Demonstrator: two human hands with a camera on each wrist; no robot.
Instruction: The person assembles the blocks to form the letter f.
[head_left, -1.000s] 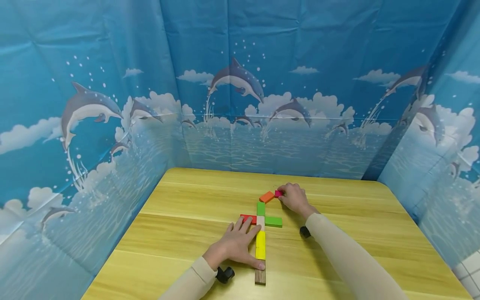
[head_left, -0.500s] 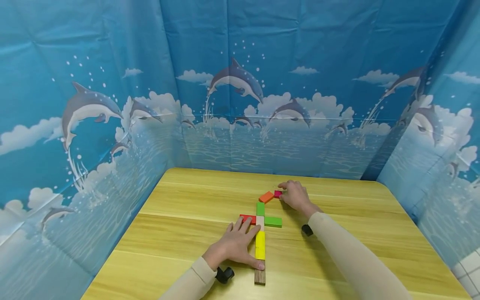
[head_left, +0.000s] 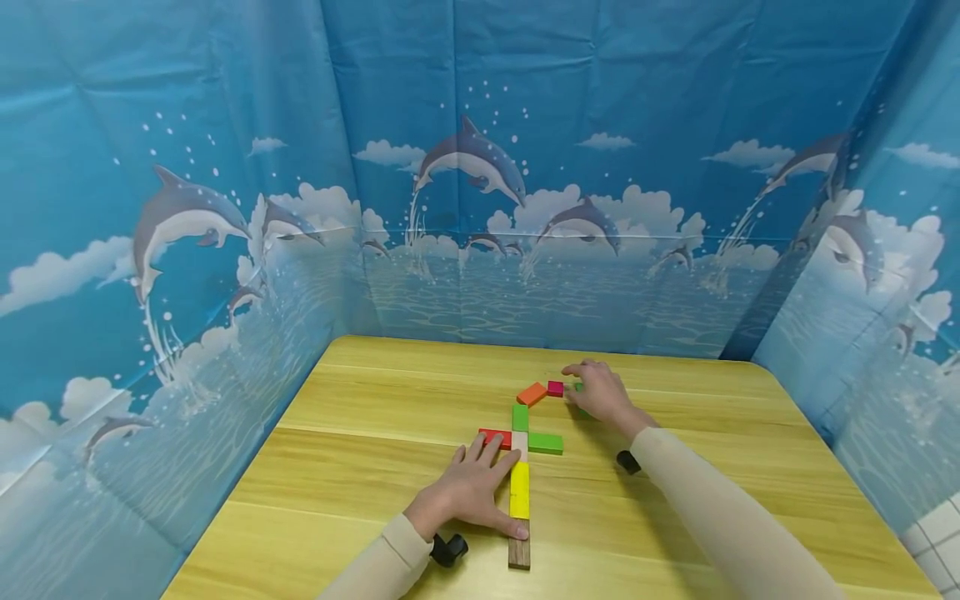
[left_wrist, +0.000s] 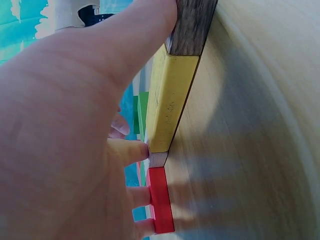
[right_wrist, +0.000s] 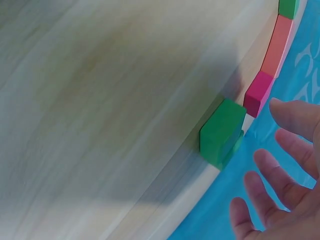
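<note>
My left hand lies spread over a row of flat wooden blocks, its thumb on the dark brown block. In the left wrist view its fingertips rest along the red block and the pale block, beside the yellow block. My right hand has its fingers loosely extended, holding nothing. Close to it stands a many-sided green block, partly hidden by the hand in the head view. Left of that is the small magenta block, with an orange block against it.
One green block continues the row beyond the pale block; another green block sticks out to the right. All lie on a wood-grain table. A dolphin-print curtain surrounds the table's back and sides.
My right hand has let go of the magenta block and drawn back to the right, and the many-sided green block shows beside it. My left hand has stayed in place.
</note>
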